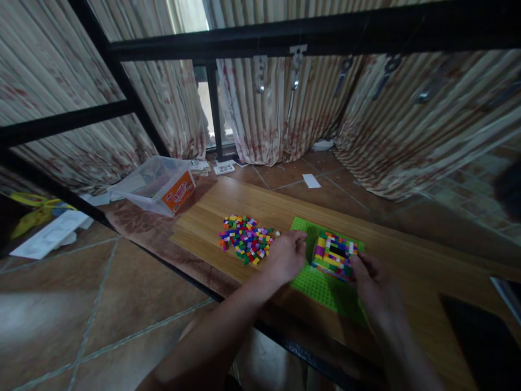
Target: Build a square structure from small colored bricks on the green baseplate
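Green studded baseplate [313, 290] lies beneath both hands; the left hand [286, 256] is loosely curled over its left edge, fingertips drawn close together, and I cannot tell whether a brick is pinched between them; the right hand [377, 288] is half curled, thumb and fingers at the right side of the brick block [332, 260], though whether they grip it or merely rest there I cannot tell.

For good handling, I would steady the block low on its side with the right hand, line each brick up over the studs and press straight down with 1 fingertip; sideways force could loosen a wall.

The block sits on the baseplate, between the 2 hands; it looks low and boxy, its walls patched in yellow, purple, red, green, blue and white, with a dark hollow in the middle of its top.

Left of the left hand, a pile of loose bricks [247, 239] spreads over the wooden tabletop [223, 195]; beyond it stands a clear plastic bin [148, 184] with an orange label [179, 193]; at the far right lies a dark flat object [480, 336]; striped curtains [260, 119] hang behind.
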Demonstrator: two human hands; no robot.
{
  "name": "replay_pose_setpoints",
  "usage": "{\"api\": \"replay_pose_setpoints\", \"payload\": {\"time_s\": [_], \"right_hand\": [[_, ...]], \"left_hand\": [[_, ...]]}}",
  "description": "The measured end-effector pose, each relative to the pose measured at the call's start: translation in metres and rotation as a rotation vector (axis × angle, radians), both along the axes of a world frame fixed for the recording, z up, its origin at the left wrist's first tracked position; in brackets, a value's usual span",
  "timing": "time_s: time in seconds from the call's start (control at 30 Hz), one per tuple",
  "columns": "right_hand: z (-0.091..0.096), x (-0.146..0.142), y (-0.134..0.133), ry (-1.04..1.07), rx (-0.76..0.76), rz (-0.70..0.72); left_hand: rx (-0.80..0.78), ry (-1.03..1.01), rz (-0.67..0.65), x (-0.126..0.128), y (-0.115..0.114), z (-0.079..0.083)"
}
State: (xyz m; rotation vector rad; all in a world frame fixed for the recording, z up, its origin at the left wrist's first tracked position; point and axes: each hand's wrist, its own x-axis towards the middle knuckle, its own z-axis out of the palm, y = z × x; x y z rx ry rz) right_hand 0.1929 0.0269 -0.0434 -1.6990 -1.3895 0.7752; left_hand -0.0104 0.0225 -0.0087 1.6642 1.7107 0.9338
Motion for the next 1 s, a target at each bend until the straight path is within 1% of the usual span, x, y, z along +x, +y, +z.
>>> {"api": "replay_pose_setpoints", "payload": {"time_s": [0.1, 0.17, 0.2, 0.27, 0.4, 0.5, 0.6, 0.7, 0.83, 1.0], "right_hand": [[0.002, -0.001, 0.002, -0.064, -0.032, -0.065], [0.004, -0.001, 0.001, -0.081, -0.027, -0.082], [0.006, -0.001, 0.001, -0.081, -0.022, -0.082], [0.009, -0.001, 0.000, -0.058, -0.005, -0.081], [0.017, -0.004, 0.000, -0.054, 0.010, -0.088], [0.020, -0.007, -0.001, -0.058, -0.001, -0.094], [0.019, -0.006, 0.000, -0.037, -0.005, -0.080], [0.018, -0.004, 0.000, -0.022, -0.015, -0.086], [0.022, -0.005, -0.002, -0.029, -0.039, -0.093], [0.026, -0.003, -0.004, -0.057, -0.013, -0.086]], "left_hand": [[0.025, 0.242, -0.023, -0.042, 0.007, 0.005], [0.003, 0.356, -0.052, -0.064, 0.010, 0.006], [0.005, 0.405, -0.081, -0.072, 0.010, 0.006], [0.016, 0.472, -0.111, -0.079, 0.009, 0.007], [0.039, 0.519, -0.142, -0.076, 0.006, 0.006], [0.081, 0.535, -0.167, -0.072, 0.006, 0.003], [0.090, 0.514, -0.126, -0.069, 0.007, -0.001], [0.054, 0.507, -0.102, -0.066, 0.009, -0.001], [0.017, 0.520, -0.083, -0.064, 0.011, 0.001], [0.024, 0.506, -0.020, -0.065, 0.018, 0.001]]}}
